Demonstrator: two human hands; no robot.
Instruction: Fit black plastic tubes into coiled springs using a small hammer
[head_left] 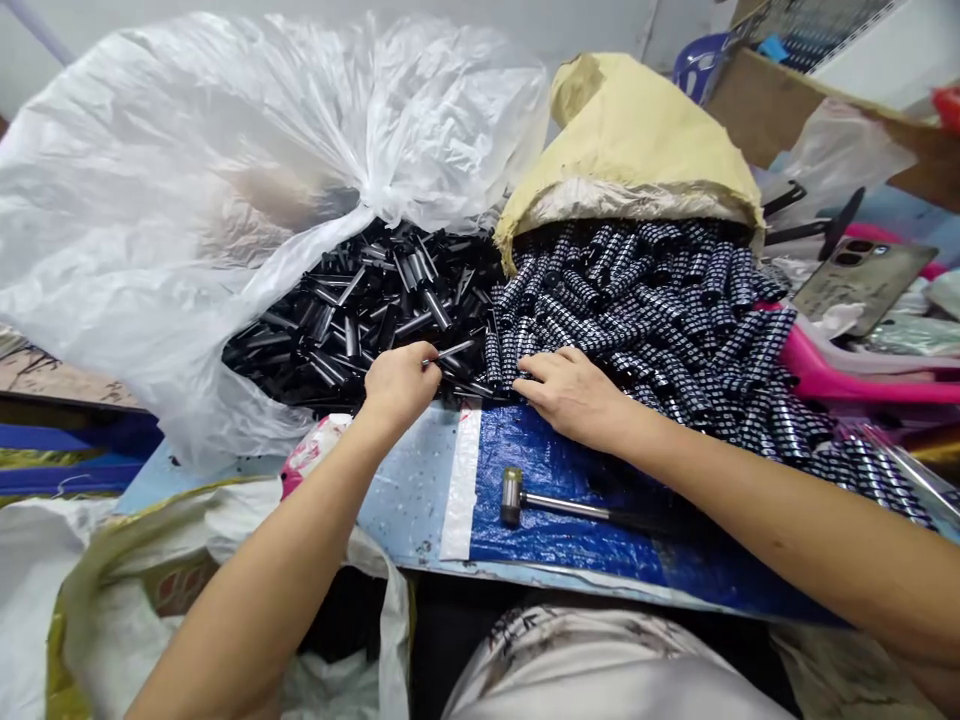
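My left hand (403,385) is closed in a pinch around a slim, shiny dark piece (455,350), which points to the right. Behind that hand lies a heap of glossy black plastic parts (352,310), spilling from a clear plastic bag. To the right, my right hand (566,392) reaches the near left edge of a pile of black-and-white patterned cylinders (645,310). Its fingers are bent but apart, with the tips beside the cylinders; nothing shows clearly between them. A small mallet (512,497) lies on the blue sheet below my right hand.
The large clear bag (150,200) bulges at the left and back. A yellow sack (637,140) opens over the cylinders. Pink trays (847,370) and a phone (862,280) are at the right. An open white sack (247,520) stands below the table's front edge.
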